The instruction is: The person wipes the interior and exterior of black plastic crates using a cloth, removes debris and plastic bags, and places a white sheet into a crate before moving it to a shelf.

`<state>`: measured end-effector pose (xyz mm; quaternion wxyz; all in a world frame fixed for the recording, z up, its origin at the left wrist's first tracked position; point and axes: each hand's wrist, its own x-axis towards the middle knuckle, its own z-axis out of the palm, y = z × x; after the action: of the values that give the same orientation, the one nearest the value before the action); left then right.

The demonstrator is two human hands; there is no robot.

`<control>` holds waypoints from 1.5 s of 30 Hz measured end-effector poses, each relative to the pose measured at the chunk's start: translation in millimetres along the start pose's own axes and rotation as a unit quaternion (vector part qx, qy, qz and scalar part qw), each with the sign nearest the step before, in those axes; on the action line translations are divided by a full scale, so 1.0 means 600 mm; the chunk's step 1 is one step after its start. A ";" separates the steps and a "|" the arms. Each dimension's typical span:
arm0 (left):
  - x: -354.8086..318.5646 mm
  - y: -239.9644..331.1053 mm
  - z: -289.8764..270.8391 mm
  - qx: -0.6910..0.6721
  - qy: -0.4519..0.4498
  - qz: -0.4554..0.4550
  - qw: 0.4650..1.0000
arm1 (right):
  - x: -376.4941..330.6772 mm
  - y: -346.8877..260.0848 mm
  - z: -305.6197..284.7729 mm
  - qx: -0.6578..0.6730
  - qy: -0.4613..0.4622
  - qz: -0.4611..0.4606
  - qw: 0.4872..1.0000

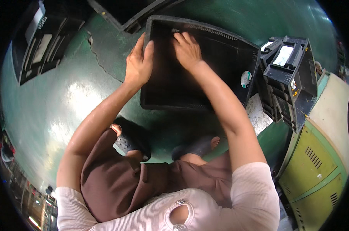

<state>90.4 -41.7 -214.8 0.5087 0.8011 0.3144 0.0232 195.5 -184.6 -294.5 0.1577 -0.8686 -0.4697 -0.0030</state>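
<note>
A black plastic crate (174, 104) sits tilted in front of me, its open side facing up and revealing a dark interior. My left hand (139, 64) grips its left rim, thumb on the inner side and fingers around the outside. Reaching inside, my right hand (187, 51) has bent, slightly separated fingers against the far inner wall. Just beyond those fingertips is a small pale scrap or mark (175, 30), too small to make out. A round white-and-green sticker (245, 79) is on the crate's right inner wall.
More black crates stand around: one at the far left (43, 50), one at the top (122, 23), and stacked ones (290, 73) at the right. A yellow-green metal cabinet (317, 161) is at the lower right. The green floor (66, 111) has a crack.
</note>
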 end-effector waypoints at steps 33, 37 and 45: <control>-0.001 -0.019 0.009 -0.034 0.010 0.031 0.999 | -0.090 -0.137 -0.057 0.172 -0.402 0.120 0.891; 0.004 -0.023 0.003 -0.071 0.020 0.027 0.997 | -0.227 0.002 -0.188 0.080 -0.458 0.302 0.832; 0.008 -0.033 0.029 -0.069 0.036 0.107 0.991 | -0.049 -0.222 -0.136 0.142 -0.503 0.216 0.825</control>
<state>90.8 -47.6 -240.9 0.5453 0.7921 0.2424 0.1283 81.7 -163.3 -185.2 0.0174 -0.7970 -0.2794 0.5352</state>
